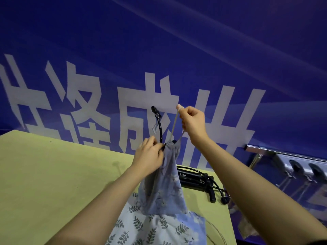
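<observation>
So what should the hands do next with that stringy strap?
Probably bring the right hand down and slip the thin strap over the end of the black hanger. The strap is stretched up beside the hanger's hook, while the left hand holds the hanger and the blue-grey garment together.

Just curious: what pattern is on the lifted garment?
Grey-blue garment with a faint pale floral print; head view.

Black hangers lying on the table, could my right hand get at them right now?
Probably yes, once it lets go. The right hand pinches the strap up high, but the black hangers lie uncovered on the table just below that arm, beside the hanging garment.
</observation>
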`<state>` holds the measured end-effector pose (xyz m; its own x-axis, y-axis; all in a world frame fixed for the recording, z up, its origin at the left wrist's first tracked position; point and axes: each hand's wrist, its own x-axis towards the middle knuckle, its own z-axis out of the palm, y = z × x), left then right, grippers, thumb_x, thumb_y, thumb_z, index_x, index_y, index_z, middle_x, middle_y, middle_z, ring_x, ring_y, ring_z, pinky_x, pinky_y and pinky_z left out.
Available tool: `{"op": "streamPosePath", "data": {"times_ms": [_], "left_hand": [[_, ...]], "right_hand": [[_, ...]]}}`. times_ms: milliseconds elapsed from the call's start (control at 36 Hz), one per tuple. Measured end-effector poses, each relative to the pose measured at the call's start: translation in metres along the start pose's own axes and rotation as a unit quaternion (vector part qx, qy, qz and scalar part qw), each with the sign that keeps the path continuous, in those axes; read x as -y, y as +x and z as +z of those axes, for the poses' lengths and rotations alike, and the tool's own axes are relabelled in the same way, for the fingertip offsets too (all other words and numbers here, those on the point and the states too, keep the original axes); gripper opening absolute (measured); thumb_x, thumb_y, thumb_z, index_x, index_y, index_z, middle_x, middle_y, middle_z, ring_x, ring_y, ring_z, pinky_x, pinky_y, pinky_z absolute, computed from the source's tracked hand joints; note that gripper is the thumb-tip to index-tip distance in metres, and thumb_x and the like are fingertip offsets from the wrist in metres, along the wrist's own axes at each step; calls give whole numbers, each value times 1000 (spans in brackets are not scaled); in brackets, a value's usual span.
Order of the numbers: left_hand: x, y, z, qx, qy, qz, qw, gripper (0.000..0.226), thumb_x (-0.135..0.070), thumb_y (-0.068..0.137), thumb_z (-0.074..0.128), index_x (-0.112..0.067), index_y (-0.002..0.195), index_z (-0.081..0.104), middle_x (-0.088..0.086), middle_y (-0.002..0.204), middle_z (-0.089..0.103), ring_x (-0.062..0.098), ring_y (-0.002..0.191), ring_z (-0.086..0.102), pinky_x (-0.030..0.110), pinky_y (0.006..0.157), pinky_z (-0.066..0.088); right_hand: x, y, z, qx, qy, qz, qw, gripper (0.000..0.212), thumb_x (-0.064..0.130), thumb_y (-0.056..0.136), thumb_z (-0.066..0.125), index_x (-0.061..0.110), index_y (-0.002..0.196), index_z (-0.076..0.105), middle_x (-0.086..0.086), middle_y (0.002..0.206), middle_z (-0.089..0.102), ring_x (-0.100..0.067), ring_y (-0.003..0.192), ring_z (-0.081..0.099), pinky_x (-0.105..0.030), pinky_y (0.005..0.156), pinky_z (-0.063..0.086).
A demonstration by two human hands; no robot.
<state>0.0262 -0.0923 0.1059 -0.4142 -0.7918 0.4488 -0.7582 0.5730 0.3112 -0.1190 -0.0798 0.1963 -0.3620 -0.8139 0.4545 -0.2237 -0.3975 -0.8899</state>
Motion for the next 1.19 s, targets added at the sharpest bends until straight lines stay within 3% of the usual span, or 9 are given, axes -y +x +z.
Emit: {"op": "streamPosePath", "data": {"times_ms": [111, 167, 306, 389, 472, 528, 694, 972, 1194], "left_hand": [[-11, 12, -10, 22, 44, 15, 999, 46, -47, 92, 41, -11, 106, 66, 4, 120, 47, 23, 113, 39, 33, 94, 32], [-19, 17, -14, 32, 47, 13, 998, 57, -58, 91, 38, -11, 100, 67, 5, 120, 49, 24, 112, 42, 34, 94, 33], [-37, 34, -20, 77, 99, -21, 992, 56, -64, 91, 33, -13, 82, 57, 8, 104, 60, 24, 95, 55, 36, 89, 39], [-39, 39, -15, 58, 62, -44, 995, 38, -51, 93, 44, -14, 99, 52, 8, 109, 57, 27, 100, 55, 36, 80, 44], [-35, 42, -5, 30, -9, -7, 1000, 27, -27, 92, 51, -19, 118, 51, 4, 126, 51, 25, 113, 51, 35, 94, 38], [-31, 43, -2, 56, -23, 4, 998, 26, -21, 91, 51, -21, 116, 57, 1, 126, 51, 22, 117, 48, 33, 100, 31], [-31, 39, 6, 78, 8, -11, 997, 22, -30, 91, 50, -19, 106, 61, 4, 108, 62, 26, 102, 58, 33, 87, 42], [-44, 43, 13, 99, 141, 6, 985, 35, -40, 96, 40, -15, 117, 52, 4, 122, 53, 24, 113, 51, 36, 87, 39], [-48, 43, 16, 85, 138, -38, 986, 38, -40, 95, 42, -15, 123, 52, 3, 125, 54, 24, 117, 50, 37, 90, 38]], "right_hand": [[11, 5, -2, 21, -116, -130, 984, 33, 19, 88, 66, 12, 63, 46, 5, 55, 40, -2, 49, 37, -14, 52, 36], [14, 7, -4, 31, -179, -177, 967, 35, 22, 87, 67, 23, 62, 42, 8, 55, 40, -5, 51, 37, -23, 53, 37], [16, 7, -6, 43, -194, -201, 959, 35, 27, 86, 67, 28, 62, 42, 11, 55, 41, -8, 53, 38, -34, 53, 38], [19, 3, -7, 55, -169, -175, 968, 33, 26, 89, 65, 20, 61, 48, 10, 53, 42, -4, 50, 38, -22, 51, 36], [20, 1, -10, 52, -109, -127, 985, 41, 26, 92, 60, 3, 60, 50, 2, 52, 42, -8, 49, 42, -35, 51, 47], [19, 0, -12, 40, -42, -87, 995, 44, 25, 94, 57, 6, 56, 47, -3, 51, 38, -11, 45, 42, -37, 51, 52], [14, 2, -16, -3, -9, -41, 999, 46, 26, 94, 57, 13, 54, 40, 1, 47, 34, -10, 40, 37, -26, 44, 44], [14, 4, -25, -20, -244, -230, 942, 40, 32, 80, 74, 13, 63, 44, 6, 53, 37, -14, 51, 34, -37, 49, 39], [18, 1, -27, -97, -136, -151, 974, 42, 25, 84, 71, 11, 53, 46, 2, 48, 40, -9, 48, 36, -24, 52, 39]]}}
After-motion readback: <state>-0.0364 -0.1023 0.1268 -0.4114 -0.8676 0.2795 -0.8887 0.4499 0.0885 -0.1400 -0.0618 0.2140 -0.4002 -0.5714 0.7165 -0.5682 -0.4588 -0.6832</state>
